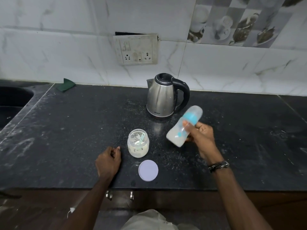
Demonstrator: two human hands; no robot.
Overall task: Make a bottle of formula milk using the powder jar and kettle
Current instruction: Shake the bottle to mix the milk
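Head view, right of centre: capped bottle (177,136), milky inside, tilted and blurred, gripped round its middle by right hand (201,135) above worktop (66,130). Left hand (108,161) loosely curled, empty, lower centre beside open powder jar (138,146). Kettle (162,97) behind. Probably shaking to mix. Next: stand bottle upright, fit lid (148,170) on jar.

— What's in front of you?
— A black speckled stone counter (74,130), dusty, against white marbled wall tiles (58,52). A smudged switchboard (137,49) is straight ahead of me, and tiles printed with cups (232,25) are at the upper right.
— And to your left?
— A dark sink (11,100), with a green cloth (65,85) at the wall's foot. Metal handles (108,195) show below the counter edge.
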